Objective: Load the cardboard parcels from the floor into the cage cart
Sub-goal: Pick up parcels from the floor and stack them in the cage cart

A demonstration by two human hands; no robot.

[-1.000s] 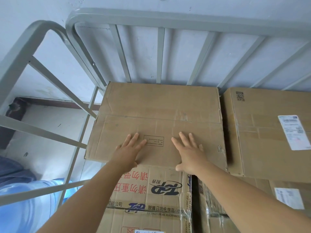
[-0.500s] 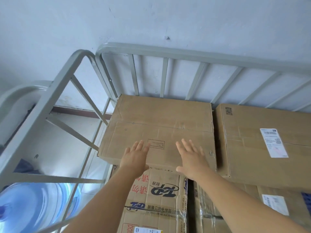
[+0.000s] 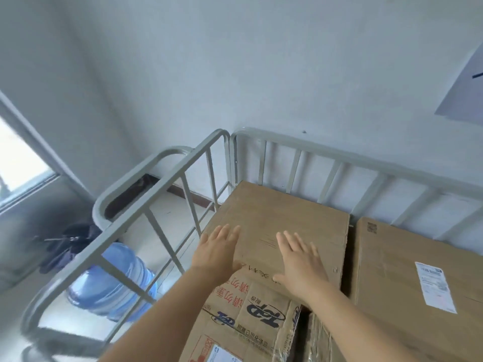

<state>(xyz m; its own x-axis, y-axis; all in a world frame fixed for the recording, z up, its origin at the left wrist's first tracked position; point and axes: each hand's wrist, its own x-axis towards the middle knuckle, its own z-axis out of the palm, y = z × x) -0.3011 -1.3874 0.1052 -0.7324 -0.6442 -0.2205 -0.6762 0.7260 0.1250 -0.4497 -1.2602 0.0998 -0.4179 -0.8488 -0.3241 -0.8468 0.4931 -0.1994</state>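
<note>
Both the left hand [image 3: 218,253] and the right hand [image 3: 300,262] lay flat, fingers straight, on the plain brown cardboard parcel [image 3: 285,220]. It sat atop a printed cardboard box [image 3: 245,320] in the grey metal cage cart [image 3: 300,142], beside a brown labelled parcel [image 3: 418,270].

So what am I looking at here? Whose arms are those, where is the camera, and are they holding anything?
No machine here: a person wears a camera on the head, so you look forward and down along their bare arms. The left hand and right hand lie flat, fingers straight, on top of a plain cardboard parcel; they press on it and grip nothing. That parcel sits inside a grey metal cage cart, on a printed parcel below it. Beside it, to the right, lies another parcel with a white shipping label. Outside the bars, on the floor, lies a blue water bottle.
</note>
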